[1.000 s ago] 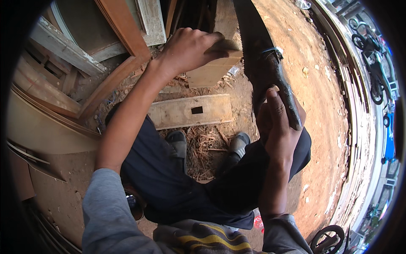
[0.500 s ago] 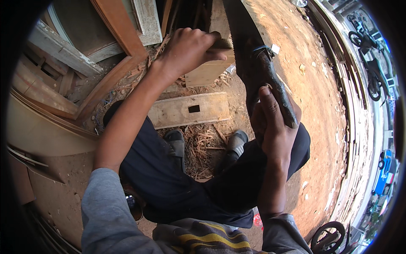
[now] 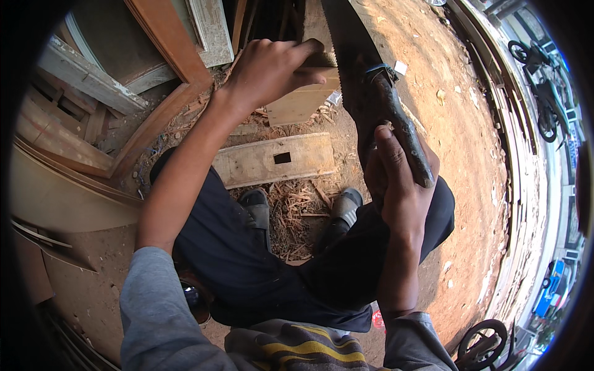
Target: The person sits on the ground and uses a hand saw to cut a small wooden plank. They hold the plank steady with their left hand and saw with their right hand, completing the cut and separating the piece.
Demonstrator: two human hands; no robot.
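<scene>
My right hand [image 3: 402, 179] is wrapped round the dark, worn handle of a handsaw [image 3: 351, 46]. Its wide blade points away from me, toothed edge facing left, and the tip runs out of view at the top. Blue binding circles the saw near the top of the handle. My left hand [image 3: 266, 71] is closed with thumb and fingers on a piece of wood [image 3: 323, 60], whose end shows close to the saw teeth. Whether the teeth touch it I cannot tell. Below that piece, a pale wooden block [image 3: 294, 106] stands on the ground.
A flat board with a rectangular hole [image 3: 247, 162] lies before my sandalled feet, among wood shavings [image 3: 291, 216]. Old wooden frames [image 3: 176, 46] lean at the left, beside a curved sheet [image 3: 74, 191]. Long planks [image 3: 495, 123] are stacked at the right; motorbikes [image 3: 544, 99] stand beyond them.
The saw and my left hand have shifted very slightly left in the picture, as has the scene around them. Both grips stay the same.
</scene>
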